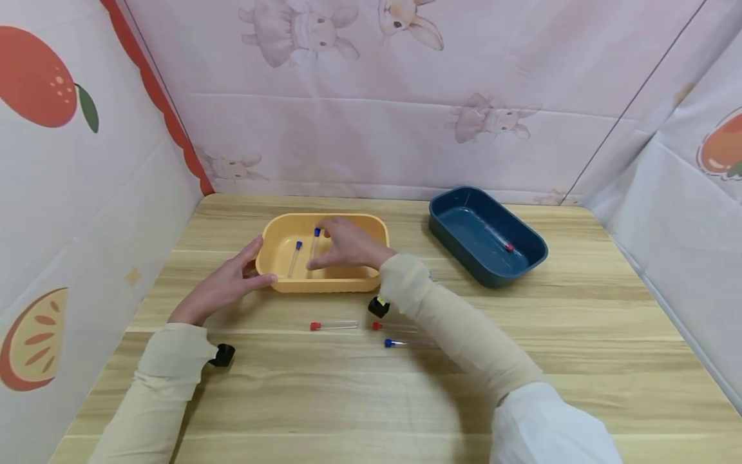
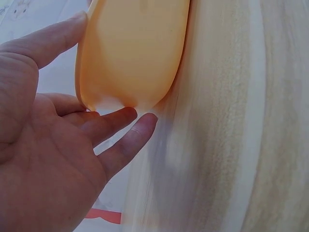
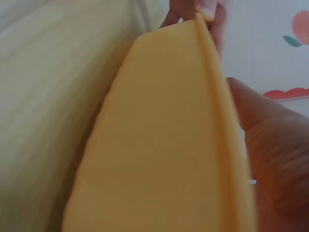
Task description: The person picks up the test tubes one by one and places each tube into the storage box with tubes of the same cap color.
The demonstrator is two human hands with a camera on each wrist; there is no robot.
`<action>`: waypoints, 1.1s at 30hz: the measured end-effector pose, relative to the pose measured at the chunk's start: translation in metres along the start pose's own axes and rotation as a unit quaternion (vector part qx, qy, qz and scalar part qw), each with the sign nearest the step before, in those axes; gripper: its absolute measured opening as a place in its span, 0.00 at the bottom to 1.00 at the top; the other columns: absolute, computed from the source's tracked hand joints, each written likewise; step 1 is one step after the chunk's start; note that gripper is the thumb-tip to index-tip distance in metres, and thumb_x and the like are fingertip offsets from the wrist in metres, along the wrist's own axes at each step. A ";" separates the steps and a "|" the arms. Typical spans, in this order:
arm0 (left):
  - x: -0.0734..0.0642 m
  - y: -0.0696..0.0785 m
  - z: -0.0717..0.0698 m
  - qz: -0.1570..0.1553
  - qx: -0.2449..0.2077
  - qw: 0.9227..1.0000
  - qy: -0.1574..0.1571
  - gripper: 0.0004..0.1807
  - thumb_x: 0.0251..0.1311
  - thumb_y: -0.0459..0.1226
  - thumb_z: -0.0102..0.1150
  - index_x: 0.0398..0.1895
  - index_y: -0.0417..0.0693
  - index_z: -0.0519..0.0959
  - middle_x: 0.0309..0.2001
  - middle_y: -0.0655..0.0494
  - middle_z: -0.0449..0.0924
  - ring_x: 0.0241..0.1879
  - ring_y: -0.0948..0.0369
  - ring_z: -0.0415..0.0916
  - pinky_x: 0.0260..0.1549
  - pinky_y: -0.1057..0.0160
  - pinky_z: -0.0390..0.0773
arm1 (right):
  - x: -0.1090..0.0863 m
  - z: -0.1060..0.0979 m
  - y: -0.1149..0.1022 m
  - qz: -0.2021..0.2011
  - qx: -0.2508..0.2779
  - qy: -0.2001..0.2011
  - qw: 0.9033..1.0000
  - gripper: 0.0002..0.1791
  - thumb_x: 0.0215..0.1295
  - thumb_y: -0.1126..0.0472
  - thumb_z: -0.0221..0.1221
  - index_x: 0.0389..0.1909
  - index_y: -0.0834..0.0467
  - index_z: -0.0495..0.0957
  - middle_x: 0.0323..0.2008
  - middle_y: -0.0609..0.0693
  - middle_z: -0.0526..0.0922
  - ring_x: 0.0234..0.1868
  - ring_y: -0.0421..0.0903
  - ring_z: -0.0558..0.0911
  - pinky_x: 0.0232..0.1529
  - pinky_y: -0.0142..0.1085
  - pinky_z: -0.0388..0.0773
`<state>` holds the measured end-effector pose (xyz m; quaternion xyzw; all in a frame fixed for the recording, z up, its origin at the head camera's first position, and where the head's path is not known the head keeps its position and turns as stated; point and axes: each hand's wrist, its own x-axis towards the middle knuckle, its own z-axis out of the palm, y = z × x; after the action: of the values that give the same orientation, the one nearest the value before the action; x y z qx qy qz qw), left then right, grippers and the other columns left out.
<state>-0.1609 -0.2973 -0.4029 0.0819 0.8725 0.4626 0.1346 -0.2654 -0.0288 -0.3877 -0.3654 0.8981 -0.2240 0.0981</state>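
Note:
At the left end of a yellow plastic basin (image 1: 324, 285), my left hand (image 1: 223, 288) holds the corner. In the left wrist view its thumb touches the rim and its fingers lie against the end wall. My right hand (image 1: 350, 245) is inside the basin, thumb and fingers spread apart beside a blue-capped test tube (image 1: 317, 232). The fingertips are close to the cap and the thumb is near the lower end. Another blue-capped test tube (image 1: 294, 259) leans in the basin to the left. In the right wrist view the basin wall hides the fingers.
A dark blue basin (image 1: 493, 280) stands at the back right with a red-capped test tube (image 1: 508, 247) inside. In front of the yellow basin lie two red-capped tubes (image 1: 333, 325) and a blue-capped tube (image 1: 406, 343), partly overlapped by the right sleeve. Printed curtains surround the wooden table (image 1: 301, 406).

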 end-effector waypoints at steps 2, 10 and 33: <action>0.000 0.000 0.001 0.002 0.001 1.000 0.000 0.55 0.73 0.49 0.62 0.84 0.52 0.31 0.84 0.48 0.31 0.78 0.44 0.51 0.72 0.41 0.56 | 0.002 0.003 0.001 0.001 0.000 -0.007 1.000 0.55 0.56 0.35 0.73 0.76 0.62 0.64 0.63 0.55 0.75 0.60 0.48 0.75 0.60 0.39 0.75; 0.001 -0.003 0.002 0.017 -0.007 1.000 -0.001 0.54 0.74 0.46 0.61 0.84 0.49 0.31 0.84 0.47 0.32 0.77 0.44 0.53 0.72 0.43 0.58 | 0.006 0.015 0.002 0.001 -0.001 -0.024 1.000 0.54 0.56 0.39 0.75 0.76 0.64 0.64 0.62 0.56 0.75 0.60 0.49 0.75 0.63 0.40 0.73; -0.001 -0.005 0.003 0.014 0.004 1.000 0.007 0.54 0.74 0.47 0.61 0.85 0.51 0.32 0.84 0.45 0.34 0.77 0.42 0.54 0.72 0.41 0.57 | 0.016 0.028 0.000 0.025 -0.043 -0.039 0.998 0.53 0.59 0.35 0.71 0.77 0.60 0.64 0.75 0.59 0.66 0.76 0.54 0.63 0.75 0.44 0.61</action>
<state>-0.1594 -0.2977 -0.4083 0.0911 0.8740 0.4616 0.1218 -0.2672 -0.0490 -0.4126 -0.3555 0.9113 -0.1681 0.1222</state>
